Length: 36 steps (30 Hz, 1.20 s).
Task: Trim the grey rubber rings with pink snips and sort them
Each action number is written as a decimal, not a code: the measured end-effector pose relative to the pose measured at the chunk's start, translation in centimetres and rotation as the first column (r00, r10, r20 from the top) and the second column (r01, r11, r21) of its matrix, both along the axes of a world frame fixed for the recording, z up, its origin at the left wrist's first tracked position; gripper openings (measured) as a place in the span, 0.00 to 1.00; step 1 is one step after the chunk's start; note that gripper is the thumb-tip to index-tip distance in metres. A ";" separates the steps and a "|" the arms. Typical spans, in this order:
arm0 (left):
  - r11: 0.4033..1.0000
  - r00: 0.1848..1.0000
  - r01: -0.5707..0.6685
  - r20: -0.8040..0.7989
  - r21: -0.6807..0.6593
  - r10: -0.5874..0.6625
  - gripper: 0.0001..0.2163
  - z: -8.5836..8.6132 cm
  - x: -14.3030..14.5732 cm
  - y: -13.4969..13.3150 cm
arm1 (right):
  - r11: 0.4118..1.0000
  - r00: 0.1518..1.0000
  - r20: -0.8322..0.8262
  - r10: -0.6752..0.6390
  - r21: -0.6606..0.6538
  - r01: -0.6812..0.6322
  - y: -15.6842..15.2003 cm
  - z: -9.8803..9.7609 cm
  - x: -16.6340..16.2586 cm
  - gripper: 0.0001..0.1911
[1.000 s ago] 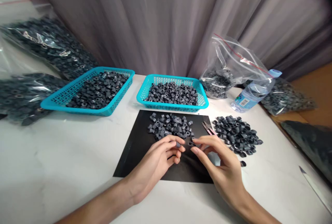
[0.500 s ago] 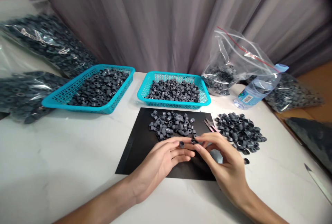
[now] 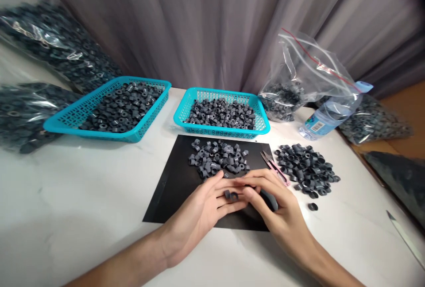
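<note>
My left hand (image 3: 202, 207) is palm up over a black mat (image 3: 162, 198), fingers stretched out. Two small dark grey ring-like caps (image 3: 230, 195) rest on its fingers. My right hand (image 3: 275, 203) comes in from the right, thumb and fingers pinched close over the left fingertips; whatever lies between them is hidden. Under the right fingers shows a dark rounded shape (image 3: 269, 199) that I cannot make out. Beyond the hands, a heap of grey caps (image 3: 219, 156) lies on the mat. Thread snips (image 3: 275, 167) with pink handles lie beside my right hand.
Another pile of caps (image 3: 305, 167) lies to the right, with one loose cap (image 3: 313, 207). Two turquoise baskets (image 3: 133, 135) (image 3: 222, 133) hold caps. Around them stand filled plastic bags (image 3: 43, 110) (image 3: 285, 96), a water bottle (image 3: 332, 114) and a pointed blade (image 3: 403, 236).
A second cap now lies on my left fingers beside the first; earlier my right fingertips pinched one. My right hand has shifted slightly left, showing more of the snips. The view has moved a little.
</note>
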<state>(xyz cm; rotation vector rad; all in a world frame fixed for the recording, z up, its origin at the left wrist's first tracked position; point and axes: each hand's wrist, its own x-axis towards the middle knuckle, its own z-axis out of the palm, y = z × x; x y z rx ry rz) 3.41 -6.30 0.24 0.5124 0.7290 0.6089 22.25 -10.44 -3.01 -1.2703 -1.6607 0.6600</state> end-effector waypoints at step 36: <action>0.996 0.987 -0.065 -0.153 -0.062 0.055 0.19 1.1 0.1 -0.5 | 0.980 0.872 0.472 -0.128 0.197 0.037 1.8 -2.7 2.0 0.15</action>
